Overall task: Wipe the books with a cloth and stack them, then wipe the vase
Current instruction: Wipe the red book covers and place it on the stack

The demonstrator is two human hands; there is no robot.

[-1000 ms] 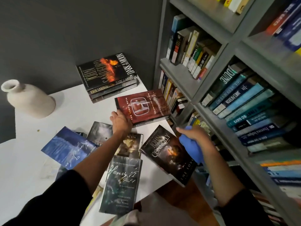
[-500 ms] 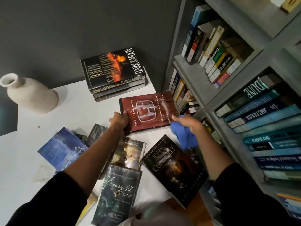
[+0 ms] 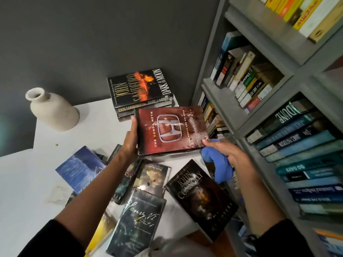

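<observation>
A red Honda book (image 3: pixel 170 129), dusty and speckled, is lifted off the white table (image 3: pixel 24 179). My left hand (image 3: pixel 130 140) grips its left edge. My right hand (image 3: pixel 225 153) holds a blue cloth (image 3: pixel 218 165) and pinches the book's lower right corner with the thumb. Behind the red book, a stack of dark books (image 3: pixel 141 91) stands against the wall. A cream vase (image 3: pixel 52 109) stands at the table's back left. Several loose books lie in front: a blue one (image 3: pixel 80 168), Henry VI (image 3: pixel 138 221) and a John Connolly one (image 3: pixel 201 198).
A grey bookshelf (image 3: pixel 243 125) full of books rises close along the right, next to the table's edge. The dark grey wall is right behind the stack and vase. A slip of paper (image 3: pixel 59 192) lies on the table at the left.
My left hand took hold of the red book and lifted it off the table. My right hand moved up with the cloth to the book's right corner.
</observation>
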